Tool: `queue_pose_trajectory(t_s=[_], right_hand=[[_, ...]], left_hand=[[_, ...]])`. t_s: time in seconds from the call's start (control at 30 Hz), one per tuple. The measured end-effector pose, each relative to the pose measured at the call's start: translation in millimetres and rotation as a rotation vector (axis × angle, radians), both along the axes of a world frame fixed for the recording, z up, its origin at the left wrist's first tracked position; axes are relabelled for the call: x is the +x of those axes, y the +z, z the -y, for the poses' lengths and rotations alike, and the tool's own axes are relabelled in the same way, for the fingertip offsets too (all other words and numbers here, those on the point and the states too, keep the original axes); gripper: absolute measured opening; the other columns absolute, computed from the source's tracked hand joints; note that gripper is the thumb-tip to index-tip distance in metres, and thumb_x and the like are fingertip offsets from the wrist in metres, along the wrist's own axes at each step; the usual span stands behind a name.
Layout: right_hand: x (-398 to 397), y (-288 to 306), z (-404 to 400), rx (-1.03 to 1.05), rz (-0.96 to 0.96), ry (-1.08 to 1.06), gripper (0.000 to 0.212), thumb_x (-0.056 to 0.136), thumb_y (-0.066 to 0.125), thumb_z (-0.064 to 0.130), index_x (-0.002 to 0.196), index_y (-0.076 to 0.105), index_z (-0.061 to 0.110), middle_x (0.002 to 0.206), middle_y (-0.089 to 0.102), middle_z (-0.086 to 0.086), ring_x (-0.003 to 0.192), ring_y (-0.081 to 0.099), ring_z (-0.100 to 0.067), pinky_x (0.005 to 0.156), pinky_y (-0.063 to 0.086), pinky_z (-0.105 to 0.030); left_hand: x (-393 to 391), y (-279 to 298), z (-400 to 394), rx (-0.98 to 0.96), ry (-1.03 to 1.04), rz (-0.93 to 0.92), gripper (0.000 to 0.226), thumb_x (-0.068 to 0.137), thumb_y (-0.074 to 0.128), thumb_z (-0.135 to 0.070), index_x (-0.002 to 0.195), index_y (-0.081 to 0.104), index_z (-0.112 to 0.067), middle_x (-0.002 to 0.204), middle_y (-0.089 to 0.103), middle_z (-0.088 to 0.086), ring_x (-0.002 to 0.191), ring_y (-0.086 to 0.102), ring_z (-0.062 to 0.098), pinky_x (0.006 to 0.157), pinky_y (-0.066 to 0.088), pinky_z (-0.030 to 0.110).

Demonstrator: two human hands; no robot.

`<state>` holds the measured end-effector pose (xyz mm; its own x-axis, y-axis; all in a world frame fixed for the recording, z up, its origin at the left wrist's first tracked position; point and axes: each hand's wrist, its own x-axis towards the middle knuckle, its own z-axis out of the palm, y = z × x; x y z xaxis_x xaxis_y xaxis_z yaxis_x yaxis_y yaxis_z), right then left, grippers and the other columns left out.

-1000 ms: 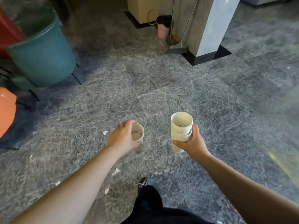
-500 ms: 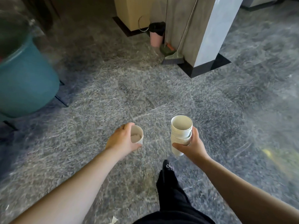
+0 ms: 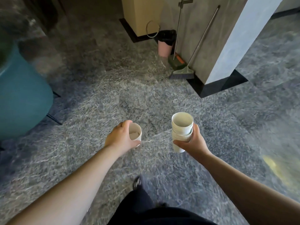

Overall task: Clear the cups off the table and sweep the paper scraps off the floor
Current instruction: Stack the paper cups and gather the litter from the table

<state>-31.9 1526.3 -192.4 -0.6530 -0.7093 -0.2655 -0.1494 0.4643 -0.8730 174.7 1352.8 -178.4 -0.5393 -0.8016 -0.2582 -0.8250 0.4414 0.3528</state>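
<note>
Closer now are the pink bin (image 3: 165, 46) and broom (image 3: 182, 73); a single cup (image 3: 135, 133) is gripped by the left hand (image 3: 121, 138), the stacked cups (image 3: 182, 129) by the right hand (image 3: 193, 142), likely for binning.

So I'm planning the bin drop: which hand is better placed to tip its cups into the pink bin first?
Probably the right hand: its stack of white paper cups lies more in line with the pink bin with a black liner ahead. The left hand, gripping the single white paper cup, sits further left.
</note>
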Motion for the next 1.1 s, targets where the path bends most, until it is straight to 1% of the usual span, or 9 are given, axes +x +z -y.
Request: queue_pose_trajectory(t_s=[0.2, 0.33, 0.43, 0.57, 0.67, 0.8, 0.9, 1.03, 1.1], right_hand=[[-55, -9, 137, -0.022, -0.010, -0.023, 0.070, 0.064, 0.085, 0.021, 0.114, 0.039, 0.037, 0.103, 0.059, 0.018, 0.092, 0.059, 0.005, 0.072, 0.045, -0.021], [-91, -6, 225, -0.013, -0.012, -0.051, 0.074, 0.064, 0.086, 0.020, 0.118, 0.039, 0.036, 0.103, 0.059, 0.018, 0.094, 0.058, 0.000, 0.077, 0.045, -0.026], [-117, -3, 281, -0.032, 0.013, -0.079, 0.076, 0.064, 0.086, 0.017, 0.122, 0.039, 0.032, 0.104, 0.059, 0.018, 0.094, 0.058, 0.001, 0.081, 0.046, -0.029], [-153, -6, 346, -0.016, 0.017, -0.117, 0.075, 0.063, 0.086, 0.017, 0.121, 0.040, 0.032, 0.104, 0.059, 0.018, 0.095, 0.058, -0.001, 0.084, 0.048, -0.033], [-190, -12, 399, -0.009, 0.010, -0.128, 0.077, 0.064, 0.086, 0.017, 0.124, 0.040, 0.029, 0.107, 0.059, 0.015, 0.097, 0.058, -0.009, 0.082, 0.044, -0.030], [-248, -18, 474, -0.009, -0.002, -0.126, 0.074, 0.064, 0.086, 0.016, 0.119, 0.038, 0.033, 0.102, 0.057, 0.020, 0.096, 0.057, -0.009, 0.082, 0.043, -0.029], [-294, -18, 532, -0.020, 0.016, -0.116, 0.075, 0.064, 0.086, 0.017, 0.118, 0.038, 0.036, 0.102, 0.057, 0.021, 0.095, 0.058, -0.004, 0.083, 0.045, -0.030], [-351, -10, 608, -0.016, 0.024, -0.106, 0.075, 0.066, 0.085, 0.016, 0.122, 0.038, 0.033, 0.099, 0.057, 0.023, 0.089, 0.055, 0.007, 0.070, 0.042, -0.018], [-374, -6, 642, -0.019, 0.037, -0.098, 0.074, 0.066, 0.084, 0.016, 0.121, 0.038, 0.034, 0.100, 0.057, 0.022, 0.089, 0.055, 0.008, 0.068, 0.041, -0.014]], left_hand=[[-62, -12, 139, -0.021, -0.037, 0.015, 0.087, 0.069, 0.078, -0.052, 0.138, 0.030, -0.029, 0.135, 0.048, -0.001, 0.119, 0.050, 0.024, 0.090, 0.046, 0.036], [-102, -9, 231, -0.022, -0.081, 0.013, 0.089, 0.069, 0.079, -0.051, 0.139, 0.031, -0.027, 0.136, 0.048, 0.000, 0.120, 0.050, 0.025, 0.092, 0.045, 0.036], [-131, -7, 290, -0.036, -0.122, 0.016, 0.089, 0.068, 0.079, -0.051, 0.139, 0.032, -0.026, 0.134, 0.049, 0.001, 0.120, 0.050, 0.025, 0.092, 0.046, 0.037], [-171, -11, 362, -0.045, -0.143, 0.005, 0.089, 0.067, 0.079, -0.052, 0.138, 0.033, -0.026, 0.134, 0.049, 0.000, 0.119, 0.050, 0.024, 0.091, 0.047, 0.036], [-209, -18, 418, -0.030, -0.155, 0.002, 0.087, 0.068, 0.079, -0.053, 0.137, 0.033, -0.028, 0.134, 0.049, -0.001, 0.119, 0.051, 0.023, 0.091, 0.047, 0.036], [-265, -25, 491, -0.043, -0.161, 0.007, 0.085, 0.069, 0.079, -0.052, 0.137, 0.033, -0.027, 0.134, 0.048, -0.001, 0.119, 0.051, 0.024, 0.090, 0.046, 0.034], [-311, -26, 548, -0.050, -0.160, 0.009, 0.087, 0.068, 0.079, -0.052, 0.138, 0.033, -0.027, 0.134, 0.049, 0.000, 0.118, 0.051, 0.023, 0.089, 0.046, 0.034], [-369, -20, 623, -0.064, -0.149, -0.004, 0.087, 0.065, 0.081, -0.051, 0.136, 0.036, -0.027, 0.132, 0.051, 0.001, 0.116, 0.052, 0.024, 0.089, 0.046, 0.034], [-392, -16, 656, -0.064, -0.149, -0.025, 0.087, 0.065, 0.082, -0.049, 0.136, 0.038, -0.025, 0.132, 0.052, 0.002, 0.116, 0.053, 0.025, 0.090, 0.046, 0.034]])
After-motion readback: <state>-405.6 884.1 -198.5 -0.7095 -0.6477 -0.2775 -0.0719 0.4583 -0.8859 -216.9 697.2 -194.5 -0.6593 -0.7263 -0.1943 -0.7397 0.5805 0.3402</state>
